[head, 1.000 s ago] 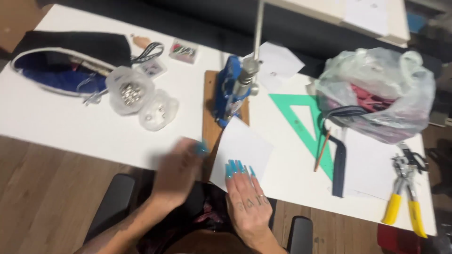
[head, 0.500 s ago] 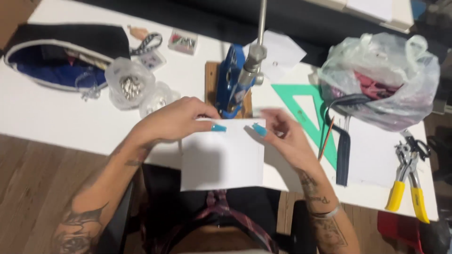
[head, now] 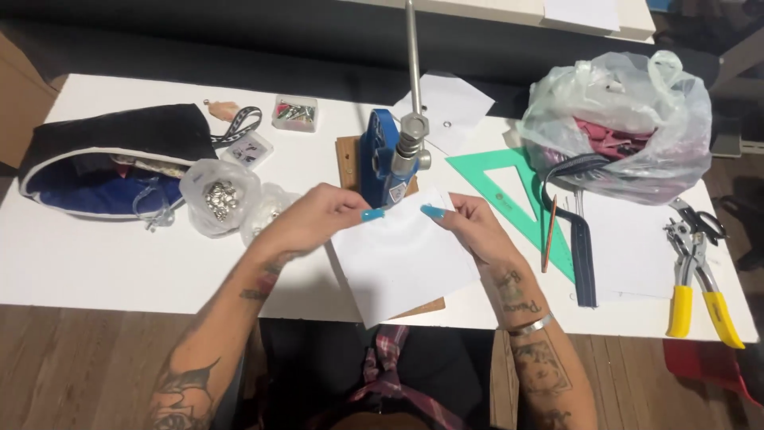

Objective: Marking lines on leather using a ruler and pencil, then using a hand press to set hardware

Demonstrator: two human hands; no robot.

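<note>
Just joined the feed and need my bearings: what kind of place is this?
Probably a home craft or sewing bench: a blue hand press on a white table, a bag of metal snaps, and yellow-handled punch pliers.

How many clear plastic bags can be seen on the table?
3. One large bag lies at the far right; two small ones lie beside the left hand. More may be hidden inside the black pouch.

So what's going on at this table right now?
A person at a white table holds a white sheet of paper by its far edge, left hand and right hand pinching it, right at the base of a blue hand press on a wooden board. Bags of metal snaps, a green set square and yellow-handled pliers lie nearby, untouched.
</note>
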